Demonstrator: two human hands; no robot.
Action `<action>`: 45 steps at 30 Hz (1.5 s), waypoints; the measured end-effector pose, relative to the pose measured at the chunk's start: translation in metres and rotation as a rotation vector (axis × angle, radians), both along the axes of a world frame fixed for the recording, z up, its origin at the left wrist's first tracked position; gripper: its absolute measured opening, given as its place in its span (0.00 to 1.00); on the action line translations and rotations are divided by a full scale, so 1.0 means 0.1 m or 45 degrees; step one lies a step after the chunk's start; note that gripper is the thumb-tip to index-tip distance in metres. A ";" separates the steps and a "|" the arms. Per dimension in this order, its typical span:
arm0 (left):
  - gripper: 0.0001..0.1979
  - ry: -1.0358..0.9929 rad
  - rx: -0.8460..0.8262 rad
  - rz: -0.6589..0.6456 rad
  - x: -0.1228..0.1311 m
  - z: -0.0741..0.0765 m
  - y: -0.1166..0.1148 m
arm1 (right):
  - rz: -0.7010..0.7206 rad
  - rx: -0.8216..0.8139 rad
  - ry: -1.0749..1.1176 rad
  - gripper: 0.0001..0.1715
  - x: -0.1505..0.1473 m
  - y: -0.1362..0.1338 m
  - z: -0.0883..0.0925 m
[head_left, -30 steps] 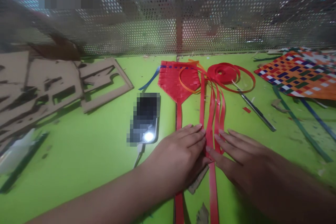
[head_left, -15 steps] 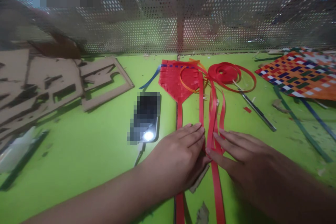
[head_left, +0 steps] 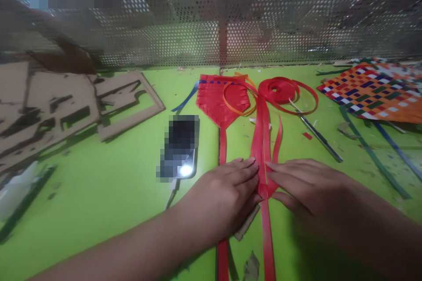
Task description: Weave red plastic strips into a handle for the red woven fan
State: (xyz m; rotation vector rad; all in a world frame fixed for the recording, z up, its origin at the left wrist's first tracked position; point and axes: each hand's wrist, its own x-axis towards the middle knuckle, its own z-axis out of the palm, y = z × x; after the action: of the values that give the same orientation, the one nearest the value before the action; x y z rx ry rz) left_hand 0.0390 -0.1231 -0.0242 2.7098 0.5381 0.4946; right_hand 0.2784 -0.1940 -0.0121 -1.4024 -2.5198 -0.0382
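Note:
In the middle of the table, several flat red strips (head_left: 259, 138) run toward me from a red coil (head_left: 280, 90). My left hand (head_left: 227, 193) presses on the left side of these strips, its fingers together and the thumb low at the fold. From the other side, my right hand (head_left: 310, 184) has fingertips and thumb around the strips' right edge, where they fold over. One loose end (head_left: 267, 241) hangs down toward me. Beyond my hands lies a woven red piece (head_left: 222, 101) with a pointed lower end, a blue row and a long red tail.
A phone (head_left: 180, 149) with a lit lamp and cable lies left of my hands. Cut cardboard frames (head_left: 132, 105) are further left. At right are a slim metal tool (head_left: 321, 138) and a colourful woven mat (head_left: 376, 92). A perforated metal screen (head_left: 165, 30) stands behind.
My right hand's fingers have drawn closer together on the strips. The red strips have gathered more tightly side by side. My left hand stays nearly in place.

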 end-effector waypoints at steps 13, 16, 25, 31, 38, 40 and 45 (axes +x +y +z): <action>0.16 -0.011 0.176 -0.112 -0.02 -0.03 -0.03 | 0.027 -0.014 0.001 0.20 0.07 -0.05 -0.11; 0.16 -0.024 0.184 -0.118 0.00 -0.02 -0.03 | -0.017 -0.025 0.021 0.21 -0.01 -0.07 -0.13; 0.17 -0.001 0.285 -0.084 -0.01 -0.02 -0.11 | -0.001 0.098 -0.003 0.28 -0.10 -0.23 -0.18; 0.17 -0.011 0.276 -0.079 0.00 -0.02 -0.11 | -0.024 0.056 -0.023 0.31 -0.09 -0.27 -0.23; 0.12 -0.052 0.092 -0.112 0.05 0.03 0.02 | -0.169 0.116 0.017 0.23 -0.04 -0.12 -0.33; 0.14 -0.017 0.043 -0.108 0.05 0.01 0.05 | -0.195 0.162 -0.010 0.21 -0.04 -0.08 -0.31; 0.21 0.165 -0.096 -0.076 0.05 -0.03 0.08 | -0.184 0.152 -0.110 0.22 -0.04 -0.07 -0.27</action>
State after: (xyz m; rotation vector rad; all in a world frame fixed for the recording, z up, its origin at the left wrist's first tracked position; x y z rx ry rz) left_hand 0.0437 -0.1155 -0.0276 2.6897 0.4967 0.2785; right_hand 0.2742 -0.2013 -0.0389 -1.5616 -2.4333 -0.2766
